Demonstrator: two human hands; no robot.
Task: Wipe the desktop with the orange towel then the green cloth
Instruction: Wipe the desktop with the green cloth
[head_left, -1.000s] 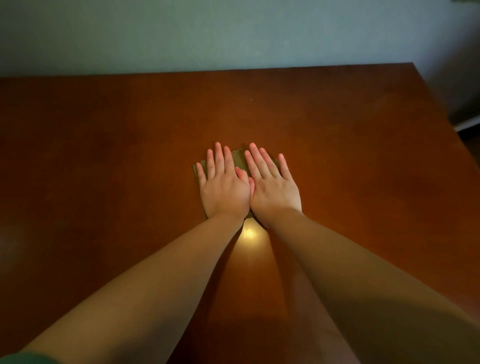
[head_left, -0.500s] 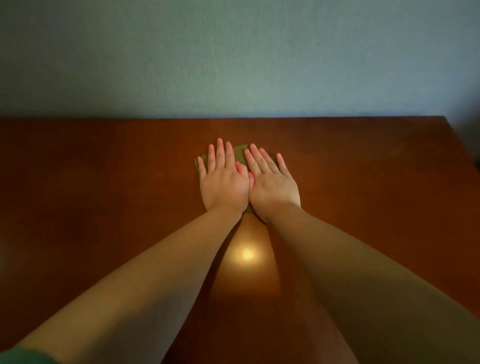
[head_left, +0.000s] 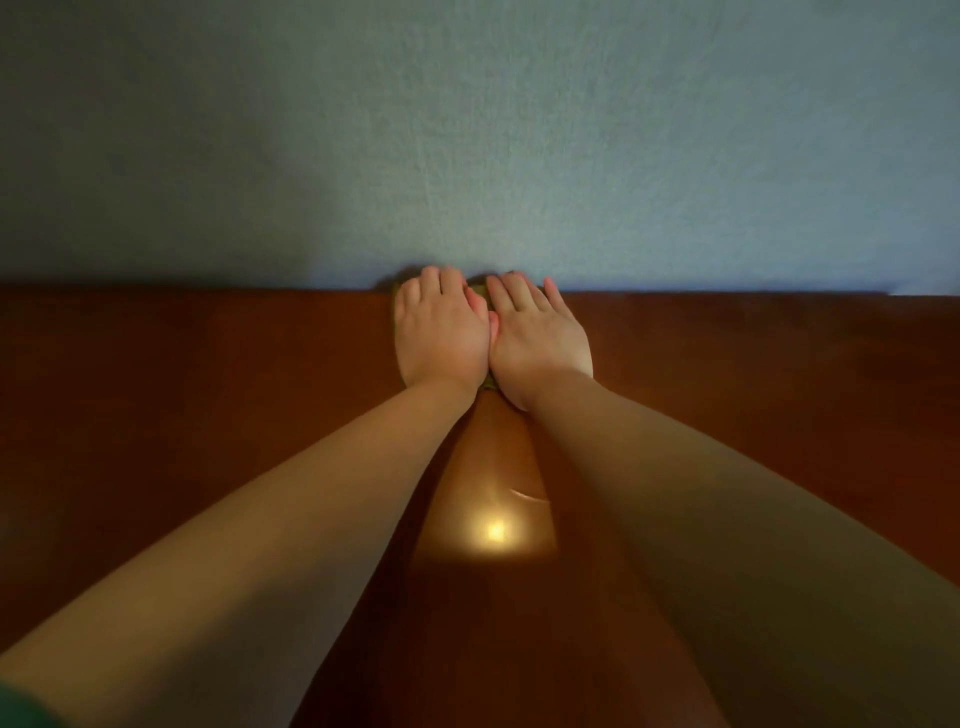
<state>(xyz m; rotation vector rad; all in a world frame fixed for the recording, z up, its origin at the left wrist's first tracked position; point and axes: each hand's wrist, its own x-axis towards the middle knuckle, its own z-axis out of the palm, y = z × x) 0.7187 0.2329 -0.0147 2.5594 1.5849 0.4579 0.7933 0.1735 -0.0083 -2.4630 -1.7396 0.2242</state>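
Both hands have slid forward since the earlier frame, from mid-desk to the desk's far edge at the wall. Seen from the head camera, the left hand (head_left: 440, 332) and right hand (head_left: 540, 338) lie flat, side by side, thumbs touching, palms down on the green cloth (head_left: 485, 387). Fingers are spread flat, gripping nothing, only pressing. Slivers of cloth show beneath the wrists and between the fingertips. Fingertips meet the blue wall (head_left: 467, 156) where the brown desktop (head_left: 208, 389) ends. Likely risk: further pushing would bunch the cloth against the wall. No orange towel is visible.
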